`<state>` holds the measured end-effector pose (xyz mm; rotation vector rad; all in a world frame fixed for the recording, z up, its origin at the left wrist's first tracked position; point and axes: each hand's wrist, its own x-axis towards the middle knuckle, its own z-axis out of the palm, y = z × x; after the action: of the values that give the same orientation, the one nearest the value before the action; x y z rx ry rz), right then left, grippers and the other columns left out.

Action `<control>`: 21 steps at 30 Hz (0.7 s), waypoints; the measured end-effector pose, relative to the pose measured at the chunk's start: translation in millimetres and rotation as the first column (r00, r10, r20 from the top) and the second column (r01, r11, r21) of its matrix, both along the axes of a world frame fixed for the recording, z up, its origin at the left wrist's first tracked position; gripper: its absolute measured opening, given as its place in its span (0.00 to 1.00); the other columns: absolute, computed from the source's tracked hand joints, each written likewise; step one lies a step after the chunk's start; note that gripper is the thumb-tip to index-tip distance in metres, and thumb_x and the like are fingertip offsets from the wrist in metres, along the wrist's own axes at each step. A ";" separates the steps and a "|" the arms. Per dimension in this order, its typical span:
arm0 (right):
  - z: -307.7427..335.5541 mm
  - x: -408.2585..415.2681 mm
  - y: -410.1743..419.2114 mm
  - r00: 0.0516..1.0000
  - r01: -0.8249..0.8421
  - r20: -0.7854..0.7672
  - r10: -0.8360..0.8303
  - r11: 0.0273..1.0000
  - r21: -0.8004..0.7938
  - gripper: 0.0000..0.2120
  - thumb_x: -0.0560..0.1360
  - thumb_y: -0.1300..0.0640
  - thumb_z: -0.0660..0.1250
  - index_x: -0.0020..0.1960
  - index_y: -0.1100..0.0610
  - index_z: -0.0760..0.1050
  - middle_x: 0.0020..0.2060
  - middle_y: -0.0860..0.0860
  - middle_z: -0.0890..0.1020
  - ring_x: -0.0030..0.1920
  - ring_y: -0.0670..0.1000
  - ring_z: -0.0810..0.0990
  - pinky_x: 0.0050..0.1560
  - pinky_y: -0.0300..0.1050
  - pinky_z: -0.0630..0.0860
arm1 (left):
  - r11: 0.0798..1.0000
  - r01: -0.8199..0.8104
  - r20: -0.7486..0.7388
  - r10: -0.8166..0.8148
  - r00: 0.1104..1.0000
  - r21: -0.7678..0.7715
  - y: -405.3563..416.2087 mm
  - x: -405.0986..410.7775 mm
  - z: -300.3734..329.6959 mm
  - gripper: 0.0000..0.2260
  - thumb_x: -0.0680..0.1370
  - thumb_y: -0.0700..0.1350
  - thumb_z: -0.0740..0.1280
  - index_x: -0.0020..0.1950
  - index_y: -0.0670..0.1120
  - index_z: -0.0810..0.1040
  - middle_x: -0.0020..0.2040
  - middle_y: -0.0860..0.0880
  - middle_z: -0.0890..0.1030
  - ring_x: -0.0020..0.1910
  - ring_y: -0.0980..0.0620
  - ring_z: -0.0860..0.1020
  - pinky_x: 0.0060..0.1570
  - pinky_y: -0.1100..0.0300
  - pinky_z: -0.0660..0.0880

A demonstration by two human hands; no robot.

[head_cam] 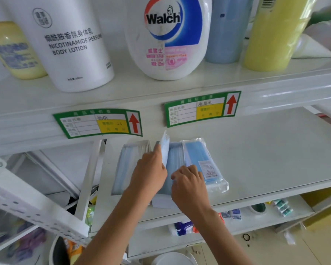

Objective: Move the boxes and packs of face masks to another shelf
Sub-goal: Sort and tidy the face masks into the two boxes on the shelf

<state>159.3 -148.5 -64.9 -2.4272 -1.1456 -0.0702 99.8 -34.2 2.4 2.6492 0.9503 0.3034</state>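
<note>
We see our right hand nearest, fingers curled down onto the near end of the middle box of masks, though we cannot tell whether it truly grips. Just left, our left hand pinches a mask pack upright above that box. An open box lies just left of the hands, and a sealed blue pack just right, all on the white shelf. Beyond, the upper shelf carries a Walch bottle and a body lotion bottle.
</note>
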 end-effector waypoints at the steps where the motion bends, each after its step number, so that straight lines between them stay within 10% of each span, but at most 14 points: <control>1: 0.0 -0.4 -0.4 1.000 -0.008 0.007 0.008 1.000 0.002 0.15 0.78 0.62 0.61 0.59 0.53 0.81 0.56 0.46 0.81 0.58 0.52 0.71 0.57 0.45 0.68 | 1.000 0.021 -0.014 -0.021 1.000 0.009 -5.0 1.5 -4.7 0.26 0.82 0.39 0.62 0.80 0.47 0.62 0.58 0.38 0.81 0.54 0.39 0.82 0.43 0.55 0.69; 8: 5.4 5.7 -5.3 0.999 -0.027 0.018 0.027 1.000 0.000 0.12 0.76 0.63 0.68 0.57 0.57 0.83 0.55 0.50 0.81 0.56 0.54 0.73 0.57 0.46 0.73 | 0.976 0.159 -0.172 -0.184 0.968 -0.151 -13.4 -10.1 -43.2 0.40 0.83 0.44 0.65 0.84 0.51 0.39 0.69 0.42 0.76 0.60 0.46 0.80 0.56 0.57 0.75; 12: 7.7 7.2 -9.1 0.999 -0.018 0.028 0.020 0.997 -0.081 0.14 0.78 0.57 0.67 0.63 0.53 0.79 0.61 0.47 0.77 0.59 0.52 0.72 0.60 0.46 0.68 | 0.945 0.227 -0.007 -0.236 0.972 -0.234 -9.9 -18.0 -42.9 0.45 0.81 0.43 0.68 0.83 0.57 0.35 0.84 0.47 0.52 0.77 0.44 0.67 0.69 0.50 0.73; 21: 7.1 0.2 -5.6 0.992 0.103 0.081 -0.099 0.993 -0.050 0.10 0.73 0.57 0.72 0.53 0.58 0.82 0.56 0.53 0.78 0.52 0.57 0.75 0.52 0.51 0.73 | 0.951 0.264 -0.111 -0.248 0.962 0.160 -2.1 -34.1 -65.6 0.24 0.85 0.57 0.56 0.77 0.46 0.69 0.73 0.46 0.73 0.72 0.46 0.70 0.75 0.52 0.64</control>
<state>159.5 -154.1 -57.7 -2.5502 -1.0705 -0.1692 65.8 -36.2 -63.2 2.9271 0.6161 0.2166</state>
